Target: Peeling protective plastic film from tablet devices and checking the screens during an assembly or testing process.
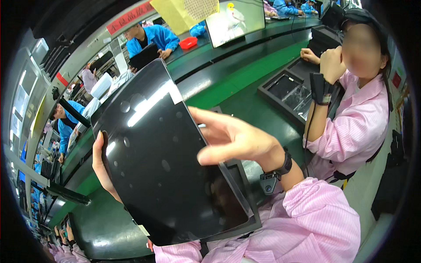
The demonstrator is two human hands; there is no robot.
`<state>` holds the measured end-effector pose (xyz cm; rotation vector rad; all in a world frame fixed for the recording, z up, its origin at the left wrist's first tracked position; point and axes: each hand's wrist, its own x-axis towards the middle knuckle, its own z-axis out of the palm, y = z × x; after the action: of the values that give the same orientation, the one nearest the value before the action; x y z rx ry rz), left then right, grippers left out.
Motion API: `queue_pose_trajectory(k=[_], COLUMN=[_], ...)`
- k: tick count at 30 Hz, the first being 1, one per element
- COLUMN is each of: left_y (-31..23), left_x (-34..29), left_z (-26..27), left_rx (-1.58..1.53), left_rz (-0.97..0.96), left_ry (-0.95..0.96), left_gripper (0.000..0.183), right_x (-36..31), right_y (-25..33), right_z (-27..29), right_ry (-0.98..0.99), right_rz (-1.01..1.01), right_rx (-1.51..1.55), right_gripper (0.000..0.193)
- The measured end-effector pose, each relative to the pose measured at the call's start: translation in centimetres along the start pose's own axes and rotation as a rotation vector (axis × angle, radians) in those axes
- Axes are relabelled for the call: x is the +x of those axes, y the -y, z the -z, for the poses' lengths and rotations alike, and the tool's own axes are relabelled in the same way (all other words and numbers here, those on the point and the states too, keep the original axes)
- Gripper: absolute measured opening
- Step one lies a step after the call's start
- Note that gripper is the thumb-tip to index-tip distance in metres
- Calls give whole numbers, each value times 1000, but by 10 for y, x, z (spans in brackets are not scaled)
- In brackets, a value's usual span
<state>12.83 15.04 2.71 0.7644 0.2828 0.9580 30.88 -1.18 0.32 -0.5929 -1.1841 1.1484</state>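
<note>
A glossy black screen panel is tilted up in front of me, with bubble-like spots on its face and bright light reflections. Small pale tabs stick out at its upper right edge and lower left corner. My left hand grips its left edge, the thumb or a fingertip showing and the rest hidden behind the panel. On the right edge, my right hand holds it with the thumb on the front and the fingers behind. A dark tray shows partly beneath the panel, close to my body.
To the right sits a co-worker in a pink striped shirt, beside a dark compartment tray holding panels. A green bench runs across. Farther off are a lit monitor, a red bin and people in blue.
</note>
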Motion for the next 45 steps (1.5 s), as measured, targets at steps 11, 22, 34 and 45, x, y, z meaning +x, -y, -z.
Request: queue_pose_trajectory(k=[11,22,34,45], left_y=[-81,-123,-117,-79], left_x=[8,-219,-257,-178], left_z=[-26,50,89,38], left_rx=[1129,1866,1558,972], left_rz=[-217,-1385,-1528,-1402], left_ry=[292,637,245,508], left_gripper=[65,67,66,68], right_x=[1,63,51,47], right_y=[-4,-134,-134,-142], right_z=[6,47,37,20], right_ry=[-288,175,444,720], right_rz=[232,-581,-923,-303], right_rx=[-58,-317,-435,-1450], right_gripper=[41,33,51,50])
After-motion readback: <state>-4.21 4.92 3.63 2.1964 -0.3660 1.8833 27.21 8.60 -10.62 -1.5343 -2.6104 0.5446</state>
